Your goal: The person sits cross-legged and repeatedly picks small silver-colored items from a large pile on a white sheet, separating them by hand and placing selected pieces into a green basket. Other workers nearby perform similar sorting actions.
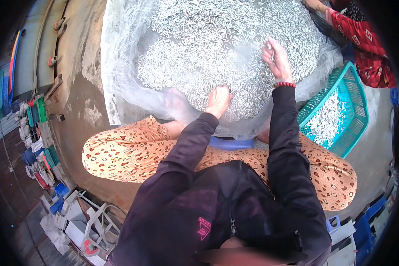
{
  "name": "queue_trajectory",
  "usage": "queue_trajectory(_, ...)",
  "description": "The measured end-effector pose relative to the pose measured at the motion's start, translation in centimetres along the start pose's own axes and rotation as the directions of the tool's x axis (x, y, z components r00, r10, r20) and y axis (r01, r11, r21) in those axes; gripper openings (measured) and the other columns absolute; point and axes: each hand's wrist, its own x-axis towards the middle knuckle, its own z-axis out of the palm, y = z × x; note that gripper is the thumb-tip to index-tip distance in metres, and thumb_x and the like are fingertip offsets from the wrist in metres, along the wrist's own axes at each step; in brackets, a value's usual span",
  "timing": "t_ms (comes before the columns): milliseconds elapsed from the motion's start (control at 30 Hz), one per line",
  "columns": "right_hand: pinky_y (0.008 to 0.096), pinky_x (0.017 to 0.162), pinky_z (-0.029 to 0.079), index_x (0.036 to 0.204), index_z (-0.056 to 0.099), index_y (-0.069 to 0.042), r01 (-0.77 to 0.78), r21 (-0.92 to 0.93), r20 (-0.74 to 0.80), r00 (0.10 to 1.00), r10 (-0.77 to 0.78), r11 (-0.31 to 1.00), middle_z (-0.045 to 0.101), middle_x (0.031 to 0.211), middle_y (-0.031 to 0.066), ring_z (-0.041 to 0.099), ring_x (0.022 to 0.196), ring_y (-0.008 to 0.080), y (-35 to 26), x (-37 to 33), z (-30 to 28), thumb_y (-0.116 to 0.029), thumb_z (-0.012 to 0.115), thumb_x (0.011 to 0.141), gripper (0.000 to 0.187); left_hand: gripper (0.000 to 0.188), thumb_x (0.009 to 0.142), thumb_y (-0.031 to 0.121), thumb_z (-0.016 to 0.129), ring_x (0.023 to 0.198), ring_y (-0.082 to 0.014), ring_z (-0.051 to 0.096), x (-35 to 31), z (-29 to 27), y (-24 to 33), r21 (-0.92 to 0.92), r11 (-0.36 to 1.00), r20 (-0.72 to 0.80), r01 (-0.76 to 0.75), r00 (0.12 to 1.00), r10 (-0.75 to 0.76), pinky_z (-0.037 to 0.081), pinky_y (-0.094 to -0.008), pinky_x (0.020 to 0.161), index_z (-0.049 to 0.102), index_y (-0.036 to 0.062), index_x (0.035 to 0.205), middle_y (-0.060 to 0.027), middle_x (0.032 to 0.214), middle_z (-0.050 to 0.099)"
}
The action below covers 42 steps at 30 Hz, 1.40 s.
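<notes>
A broad heap of small silvery fish (pixel 195 57) lies spread in front of me on a pale translucent net (pixel 124 75). Low over the near part of the heap is my left hand (pixel 219 101), its fingers curled; what they hold, if anything, is hidden. My right hand (pixel 277 60), with a red bead bracelet (pixel 285 84) at the wrist, is farther out over the right side of the heap. Its fingers are closed, and a small silvery fish shows between them.
A teal plastic basket (pixel 357 111) holding small fish stands right of my knee. Another person's red patterned sleeve (pixel 357 35) and arm reach in at the far right. A blue plastic thing (pixel 231 143) lies beneath me. Crates and clutter (pixel 42 155) line the left side.
</notes>
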Motion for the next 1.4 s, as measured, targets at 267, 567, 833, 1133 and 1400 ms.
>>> queue_trajectory(267,0.0243,0.047,0.033,0.097,0.072,-0.004,0.153,-0.875,0.036,0.967,-0.254,0.460,0.058,0.066,0.0013,0.044,0.055,0.0047,-1.5,0.5,0.7,-0.029,0.067,0.081,0.030,0.022,0.075,0.024,0.073,0.071,-0.0261,0.065,3.1,-3.9,-1.1,-0.271,0.962,0.014,0.018,1.000,-0.015,0.049,-0.0371,0.066,0.071,0.0043,0.083,-0.0141,0.071,0.066)
queue_trajectory(567,0.0164,0.039,0.025,0.072,0.044,-0.006,0.072,0.394,0.311,0.928,-0.207,0.916,0.036,0.070,0.0009,0.035,0.061,0.0078,-4.0,-1.9,0.7,-0.019,0.053,0.094,0.027,0.025,0.087,0.027,0.065,0.056,-0.0076,0.041,6.6,-9.6,-1.7,-0.872,0.441,0.228,0.213,0.974,-0.020,0.034,-0.0193,0.051,0.060,0.0053,0.077,0.0051,0.064,0.046)
queue_trajectory(833,0.0151,0.038,0.029,0.082,0.046,-0.004,-0.046,0.583,0.423,0.869,-0.255,0.811,0.041,0.074,0.0056,0.038,0.063,0.0113,-3.3,-1.3,1.1,-0.015,0.053,0.092,0.016,0.020,0.092,0.015,0.054,0.065,-0.0113,0.050,9.6,-10.1,-1.1,-0.939,-0.285,0.150,0.193,0.975,0.165,0.032,-0.0164,0.039,0.045,0.0090,0.076,-0.0048,0.081,0.050)
queue_trajectory(1133,0.0363,0.082,0.048,0.130,0.043,-0.001,-0.077,0.758,0.094,0.996,0.008,0.647,0.054,0.106,0.0180,0.052,0.093,0.0266,-0.1,-0.3,-0.8,-0.039,0.034,0.100,0.049,0.030,0.083,0.023,0.068,0.067,-0.0218,0.062,16.8,-3.4,-1.3,-0.315,0.940,0.006,-0.134,0.990,0.143,0.049,-0.0317,0.059,0.062,0.0000,0.101,-0.0138,0.080,0.065)
queue_trajectory(1400,0.0563,0.113,0.013,0.143,0.015,0.002,-0.093,0.809,0.167,0.983,-0.075,0.581,0.021,0.149,0.0205,0.016,0.138,0.0404,0.8,-1.5,1.3,-0.044,0.018,0.099,0.063,0.024,0.076,0.016,0.069,0.082,-0.0388,0.063,15.8,-2.7,-1.9,0.082,0.972,0.001,-0.218,0.976,0.219,0.050,-0.0428,0.074,0.064,0.0024,0.095,-0.0207,0.087,0.066)
